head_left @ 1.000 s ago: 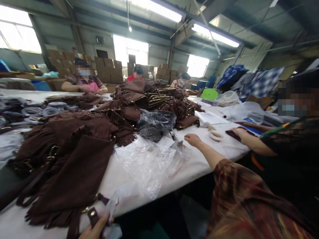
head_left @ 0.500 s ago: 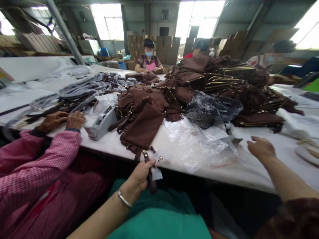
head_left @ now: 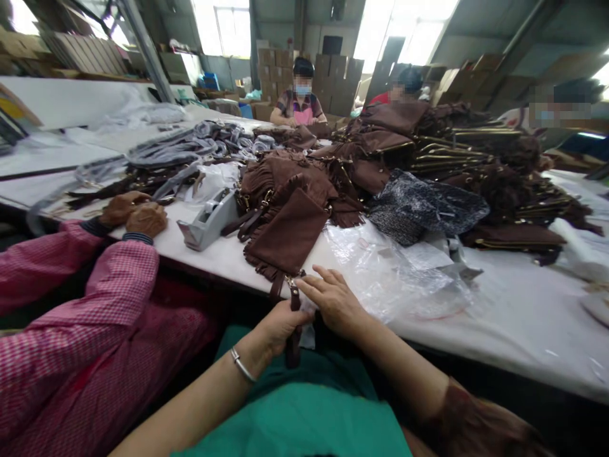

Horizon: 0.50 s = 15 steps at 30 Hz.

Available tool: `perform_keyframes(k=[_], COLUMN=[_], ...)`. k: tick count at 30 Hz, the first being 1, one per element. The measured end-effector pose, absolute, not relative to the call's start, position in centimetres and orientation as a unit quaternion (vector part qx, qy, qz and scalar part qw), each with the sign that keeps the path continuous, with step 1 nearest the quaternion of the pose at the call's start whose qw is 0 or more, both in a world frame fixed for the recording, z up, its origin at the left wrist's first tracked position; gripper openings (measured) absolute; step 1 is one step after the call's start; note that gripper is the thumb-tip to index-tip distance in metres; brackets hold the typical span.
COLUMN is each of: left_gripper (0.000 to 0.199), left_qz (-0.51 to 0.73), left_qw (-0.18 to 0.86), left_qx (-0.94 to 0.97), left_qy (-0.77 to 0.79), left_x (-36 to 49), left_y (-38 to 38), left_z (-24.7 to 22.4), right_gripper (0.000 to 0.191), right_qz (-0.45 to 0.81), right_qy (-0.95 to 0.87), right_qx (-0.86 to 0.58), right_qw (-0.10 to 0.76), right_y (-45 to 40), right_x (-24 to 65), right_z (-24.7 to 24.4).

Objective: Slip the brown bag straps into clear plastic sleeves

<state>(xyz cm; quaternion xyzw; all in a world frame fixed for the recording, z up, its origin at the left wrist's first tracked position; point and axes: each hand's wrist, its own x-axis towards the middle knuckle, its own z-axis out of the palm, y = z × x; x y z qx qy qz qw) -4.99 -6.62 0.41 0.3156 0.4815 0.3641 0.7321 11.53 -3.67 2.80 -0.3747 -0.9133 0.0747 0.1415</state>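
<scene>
My left hand (head_left: 280, 325) is closed around a dark brown wrist strap (head_left: 293, 349) just off the table's front edge. A small whitish piece (head_left: 308, 333) hangs beside the strap, partly behind my fingers. The strap clips by a gold clasp to a brown fringed pouch (head_left: 288, 231) lying on the table. My right hand (head_left: 337, 303) is close by on the right, its fingers stretched toward the clasp. Nothing shows in its grip, and I cannot tell whether its fingertips touch the strap.
A grey tape dispenser (head_left: 209, 222) stands left of the pouch. Crumpled clear plastic (head_left: 380, 273) and a black-and-white bag (head_left: 423, 203) lie to the right. Brown pouches (head_left: 451, 152) are heaped behind. A co-worker's hands (head_left: 145, 219) rest at the left; other people sit across the table.
My right hand has come in from the far right to beside my left hand. The left hand still holds the strap. The camera view has shifted slightly.
</scene>
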Motion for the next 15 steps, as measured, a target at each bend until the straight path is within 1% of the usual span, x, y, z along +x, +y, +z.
perform_keyframes(k=[2,4,8,12,15], left_gripper=[0.029,0.025,0.02,0.015,0.011], left_qz=[0.341,0.317,0.287,0.279,0.273], left_qw=[0.71,0.688,0.663,0.619,0.582], left_qx=[0.366,0.398,0.432,0.463,0.515], left_qy=[0.496,0.518,0.539,0.569,0.567], left_x=[-5.8,-6.7,-7.9,-8.2,-8.1], left_y=[-6.9,-7.1,-7.1,-6.6,-6.4], left_z=[0.3,0.1,-0.4,-0.5,-0.6], right_gripper=[0.048,0.037,0.032,0.028,0.028], right_qz=[0.1,0.142,0.271,0.379,0.455], right_qy=[-0.92,-0.902,-0.806,-0.709,-0.65], right_qx=[-0.367,-0.401,-0.51,-0.58,-0.593], right_qw=[0.089,0.074,0.127,0.134,0.137], right_y=[-2.6,-2.5,-4.7,-8.0,-10.0], right_x=[11.8,12.7,15.3,16.9,17.0], right_z=[3.1,3.1,2.2,0.7,-0.8])
